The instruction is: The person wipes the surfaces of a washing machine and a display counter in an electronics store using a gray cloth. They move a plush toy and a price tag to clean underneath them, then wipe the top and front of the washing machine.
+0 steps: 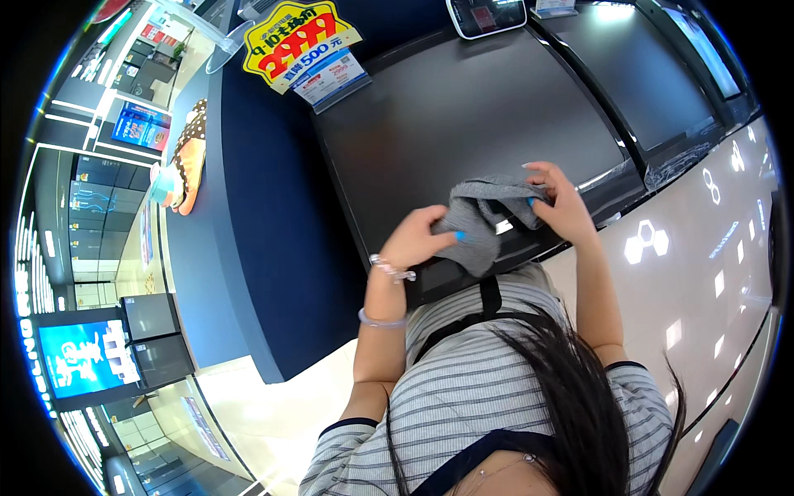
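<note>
A folded grey cloth [473, 238] hangs between my two hands, just above the front edge of a dark, flat-topped appliance [447, 107]. My left hand [416, 237] is closed on the cloth's left side, with the thumb lying over it. At the cloth's right end, my right hand [566, 207] pinches a fold between thumb and fingers. The middle of the cloth sags and bunches, leaving a gap between its folds.
A navy partition [273, 207] rises on the left, with a plush figure [190, 161] on its ledge. A yellow price sign [299, 41] stands at the back left, a white-framed screen [486, 16] behind. Another dark top [633, 74] adjoins at right, near clear plastic wrap [676, 168].
</note>
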`<state>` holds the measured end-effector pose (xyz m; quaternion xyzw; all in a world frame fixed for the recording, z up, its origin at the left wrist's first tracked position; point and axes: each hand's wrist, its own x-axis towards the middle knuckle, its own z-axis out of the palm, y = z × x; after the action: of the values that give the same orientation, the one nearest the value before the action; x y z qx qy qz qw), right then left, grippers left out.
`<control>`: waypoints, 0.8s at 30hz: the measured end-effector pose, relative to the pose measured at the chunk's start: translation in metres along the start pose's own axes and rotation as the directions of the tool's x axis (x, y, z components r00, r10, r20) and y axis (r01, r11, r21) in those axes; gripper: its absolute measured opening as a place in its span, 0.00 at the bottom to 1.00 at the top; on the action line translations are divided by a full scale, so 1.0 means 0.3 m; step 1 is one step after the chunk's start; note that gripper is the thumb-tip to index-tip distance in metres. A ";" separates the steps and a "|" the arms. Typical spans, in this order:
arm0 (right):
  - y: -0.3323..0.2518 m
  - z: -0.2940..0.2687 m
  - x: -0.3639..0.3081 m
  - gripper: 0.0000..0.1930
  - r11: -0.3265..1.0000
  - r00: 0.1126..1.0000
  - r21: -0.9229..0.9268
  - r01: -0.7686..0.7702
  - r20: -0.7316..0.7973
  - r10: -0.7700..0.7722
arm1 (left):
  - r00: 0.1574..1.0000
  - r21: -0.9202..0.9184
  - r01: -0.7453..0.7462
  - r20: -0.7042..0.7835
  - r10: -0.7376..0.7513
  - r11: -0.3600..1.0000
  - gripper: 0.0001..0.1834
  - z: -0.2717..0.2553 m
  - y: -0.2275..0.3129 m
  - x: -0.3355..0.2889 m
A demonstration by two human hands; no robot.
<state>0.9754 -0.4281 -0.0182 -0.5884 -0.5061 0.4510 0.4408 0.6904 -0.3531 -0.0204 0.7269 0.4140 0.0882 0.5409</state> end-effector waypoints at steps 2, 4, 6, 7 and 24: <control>-0.018 -0.049 0.019 0.22 0.997 0.996 0.034 0.063 0.068 -0.065 | 0.997 -0.378 -0.061 -0.060 0.041 0.924 0.13 -0.056 -0.002 -0.055; -0.059 -0.091 0.032 0.19 0.998 0.980 0.067 -0.006 0.198 -0.007 | 0.997 -0.565 -0.064 -0.064 0.033 0.822 0.18 -0.113 0.043 -0.110; -0.094 -0.125 0.048 0.16 0.997 0.970 -0.060 0.048 0.239 -0.033 | 0.998 -0.458 -0.002 -0.060 -0.029 0.889 0.19 -0.168 0.044 -0.142; -0.091 -0.142 0.071 0.16 0.978 0.975 -0.189 0.094 0.217 -0.052 | 0.987 -0.348 0.039 -0.131 -0.090 0.937 0.18 -0.180 0.041 -0.148; -0.097 0.177 0.017 0.12 0.598 0.869 -0.633 0.491 0.312 -0.384 | 0.402 -0.298 -0.916 -0.683 0.610 0.270 0.09 0.035 0.579 -0.477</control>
<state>0.9182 -0.4168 -0.0012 -0.5330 -0.7962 0.1459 0.2465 0.6926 -0.4730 0.1705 0.5580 0.0450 0.6413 0.5248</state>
